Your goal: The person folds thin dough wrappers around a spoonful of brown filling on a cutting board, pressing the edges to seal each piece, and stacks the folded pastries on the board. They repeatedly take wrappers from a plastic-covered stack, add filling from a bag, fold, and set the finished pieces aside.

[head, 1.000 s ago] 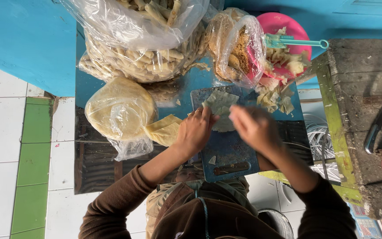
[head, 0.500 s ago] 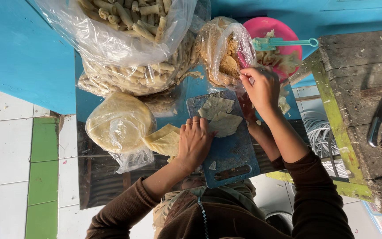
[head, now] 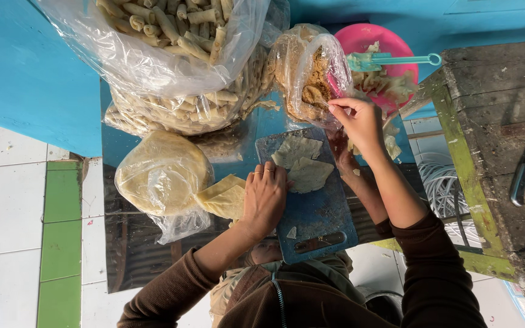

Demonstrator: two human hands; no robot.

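the right hand (head: 360, 121) has its fingers (head: 338, 104) pinched together at the mouth of a small clear bag (head: 311, 73) of brown filling; whether they hold a pinch of it cannot be told. just beyond that bag sits a pink bowl (head: 375, 39) with pale scraps in it and a teal utensil (head: 390, 59) laid across its rim.

the left hand (head: 265, 197) lies flat, fingers (head: 268, 176) close together, pressing on the edge of a thin pale wrapper (head: 308, 173) spread on a blue board (head: 320, 215). a second wrapper (head: 296, 149) lies touching it, toward the right hand. a ring shows on one finger.

under the left palm's outer side is a stack of yellowish wrappers (head: 223, 197), spilling from a clear bag (head: 162, 173) just beside it. farther out, two big bags of rolled sticks (head: 177, 36) lean against the blue bench (head: 31, 79). a worn wooden stand (head: 499, 121) sits past the right forearm.
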